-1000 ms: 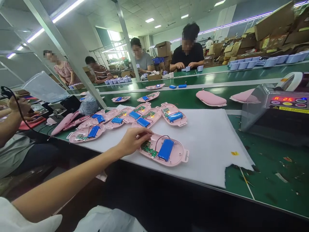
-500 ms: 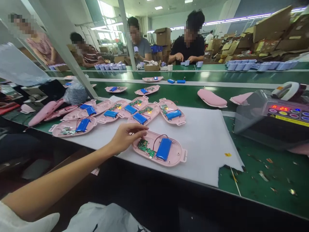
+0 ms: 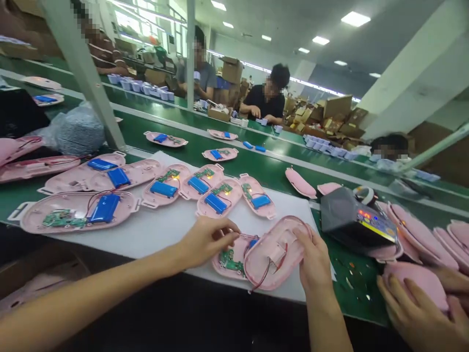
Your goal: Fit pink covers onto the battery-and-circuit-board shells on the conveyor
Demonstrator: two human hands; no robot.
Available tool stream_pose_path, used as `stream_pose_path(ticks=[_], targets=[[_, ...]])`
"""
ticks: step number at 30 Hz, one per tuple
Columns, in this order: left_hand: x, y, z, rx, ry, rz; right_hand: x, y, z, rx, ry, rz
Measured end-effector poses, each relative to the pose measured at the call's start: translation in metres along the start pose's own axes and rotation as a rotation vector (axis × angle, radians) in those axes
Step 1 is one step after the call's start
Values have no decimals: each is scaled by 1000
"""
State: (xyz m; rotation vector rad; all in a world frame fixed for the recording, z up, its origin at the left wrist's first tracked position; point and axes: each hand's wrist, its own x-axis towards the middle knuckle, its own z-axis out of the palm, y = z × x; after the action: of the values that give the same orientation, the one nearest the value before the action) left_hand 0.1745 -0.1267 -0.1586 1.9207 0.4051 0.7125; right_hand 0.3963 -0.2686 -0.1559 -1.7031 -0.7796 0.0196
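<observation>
A pink plastic bottom shell (image 3: 215,270) lies on the white sheet in front of me, with a green circuit board (image 3: 231,262) inside and a blue battery (image 3: 252,243) mostly covered. My left hand (image 3: 208,240) is over its left end, fingers loosely bent and thumb a little apart; whether it touches the shell is unclear. In my right hand (image 3: 315,254) is a pink top shell (image 3: 269,254), gripped by its right end. Its hollow inside faces me, showing a small white part and red and black wires. It is tilted over the bottom shell's right side.
Several pink shells with batteries and boards (image 3: 168,183) stand on the left and behind. A grey machine with a red display (image 3: 361,220) is at the right. Another person's hands (image 3: 417,303) hold a pink shell at the lower right. A metal post (image 3: 88,78) rises at the left.
My right hand has come into view holding the pink top shell above the bottom shell. The view has tilted and turned right; another person's hands now show at the lower right.
</observation>
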Motion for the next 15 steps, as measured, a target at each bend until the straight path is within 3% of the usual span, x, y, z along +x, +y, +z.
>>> stream_pose_path(ticks=[2,4,9,12,15], targets=[[-1,-2,1,11,37,44,-1,-10,34,183,50,88],[-3,-2,1,81,112,150,-7,-21,51,355,125,165],[-1,-9,-2,445,438,410,-41,-40,61,480,218,114],[1,-17,3,262,412,396,-59,-42,67,588,225,166],[3,-24,10,-127,348,169,-70,-37,71,604,190,244]])
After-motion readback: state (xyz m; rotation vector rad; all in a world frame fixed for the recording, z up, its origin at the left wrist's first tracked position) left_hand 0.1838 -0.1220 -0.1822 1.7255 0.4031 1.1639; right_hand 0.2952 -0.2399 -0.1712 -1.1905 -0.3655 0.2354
